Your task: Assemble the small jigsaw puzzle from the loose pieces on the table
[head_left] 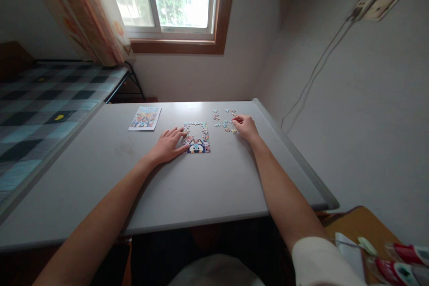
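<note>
A partly assembled jigsaw puzzle [199, 148] lies flat on the table, with a gap in its upper middle and a blue cartoon face at its lower edge. My left hand [168, 144] rests flat beside it, fingers spread and their tips touching its left edge. Several loose jigsaw pieces [225, 126] are scattered to the right of the puzzle. Over the right side of these pieces is my right hand [246, 128], thumb and forefinger pinched together. Whatever is between those fingertips is too small to make out.
A picture sheet [145, 119] with a similar design lies on the grey table [201, 192], left of the puzzle. Beyond the table's left edge stands a bed with a checked cover [67, 94]. At lower right, a wooden stool [372, 223] holds red-labelled bottles [392, 272].
</note>
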Tool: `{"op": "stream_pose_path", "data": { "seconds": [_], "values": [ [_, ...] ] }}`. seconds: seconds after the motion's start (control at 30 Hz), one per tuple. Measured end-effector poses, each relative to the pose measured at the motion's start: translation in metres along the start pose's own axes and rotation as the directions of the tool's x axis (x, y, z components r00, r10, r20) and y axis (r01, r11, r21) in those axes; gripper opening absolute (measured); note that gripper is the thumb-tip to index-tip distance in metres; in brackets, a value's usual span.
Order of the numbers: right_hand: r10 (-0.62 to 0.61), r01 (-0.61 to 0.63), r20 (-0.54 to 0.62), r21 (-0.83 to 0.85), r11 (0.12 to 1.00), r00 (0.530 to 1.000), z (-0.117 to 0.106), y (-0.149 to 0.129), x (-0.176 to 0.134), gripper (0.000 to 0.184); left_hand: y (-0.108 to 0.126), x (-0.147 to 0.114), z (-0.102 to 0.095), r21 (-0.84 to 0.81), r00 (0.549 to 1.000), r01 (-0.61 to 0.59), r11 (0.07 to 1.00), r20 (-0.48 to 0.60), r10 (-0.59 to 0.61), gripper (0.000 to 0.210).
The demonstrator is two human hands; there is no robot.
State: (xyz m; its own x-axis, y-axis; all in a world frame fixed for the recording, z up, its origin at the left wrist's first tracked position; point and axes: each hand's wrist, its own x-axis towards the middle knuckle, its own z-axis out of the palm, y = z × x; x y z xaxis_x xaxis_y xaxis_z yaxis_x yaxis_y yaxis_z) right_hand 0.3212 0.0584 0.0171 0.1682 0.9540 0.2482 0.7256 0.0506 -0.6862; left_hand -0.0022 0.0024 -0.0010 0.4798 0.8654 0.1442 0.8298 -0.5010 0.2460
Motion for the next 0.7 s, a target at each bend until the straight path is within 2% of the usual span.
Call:
{"op": "stream_pose_path", "data": {
  "seconds": [0.7],
  "values": [
    [-0.012,0.012,0.036,-0.002,1.000,0.999,0.0012,0.0016,0.0008,0.019,-0.0007,-0.0001,0.0011,-0.006,1.000,0.004,1.000,0.000,-0.004,0.050]
  ]
}}
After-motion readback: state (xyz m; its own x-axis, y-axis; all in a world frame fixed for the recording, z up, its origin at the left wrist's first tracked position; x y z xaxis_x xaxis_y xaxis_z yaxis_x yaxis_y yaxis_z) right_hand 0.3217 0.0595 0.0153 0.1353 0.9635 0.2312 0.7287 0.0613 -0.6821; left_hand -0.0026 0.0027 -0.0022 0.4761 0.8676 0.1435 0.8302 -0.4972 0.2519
